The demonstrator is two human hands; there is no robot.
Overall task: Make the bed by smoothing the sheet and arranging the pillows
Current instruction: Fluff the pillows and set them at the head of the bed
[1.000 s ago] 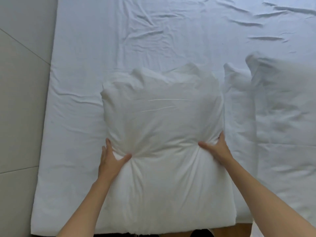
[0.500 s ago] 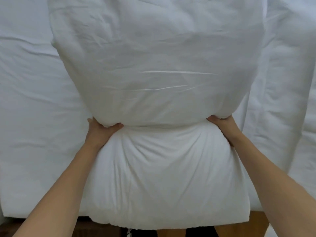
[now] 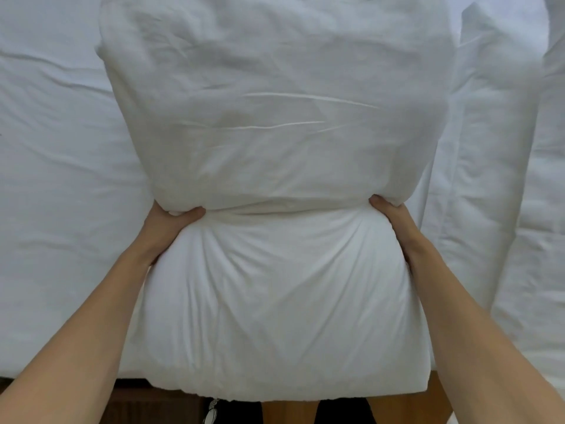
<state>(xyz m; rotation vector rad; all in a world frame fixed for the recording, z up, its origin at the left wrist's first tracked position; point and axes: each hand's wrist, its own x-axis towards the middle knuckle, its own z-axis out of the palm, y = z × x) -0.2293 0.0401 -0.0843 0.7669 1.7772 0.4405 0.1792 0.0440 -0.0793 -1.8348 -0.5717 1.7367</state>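
A large white pillow point(image 3: 275, 286) fills the middle of the view, bent at its waist so its upper half folds toward me. My left hand point(image 3: 171, 220) grips its left side at the fold, thumb on top and fingers hidden underneath. My right hand point(image 3: 389, 214) grips the right side at the same height, fingers tucked under the fold. The white sheet point(image 3: 61, 179) lies wrinkled on the bed to the left. Another white pillow point(image 3: 489, 179) lies to the right, beside the held one.
The bed's near edge runs along the bottom, with a dark wooden frame point(image 3: 146, 396) below it. My legs point(image 3: 287, 413) show under the pillow's lower edge. A third white pillow edge point(image 3: 553, 87) sits at the far right.
The pillow has come up off the bed toward me and now folds over my hands. My view has closed in on the bed, so the floor at the left is gone.
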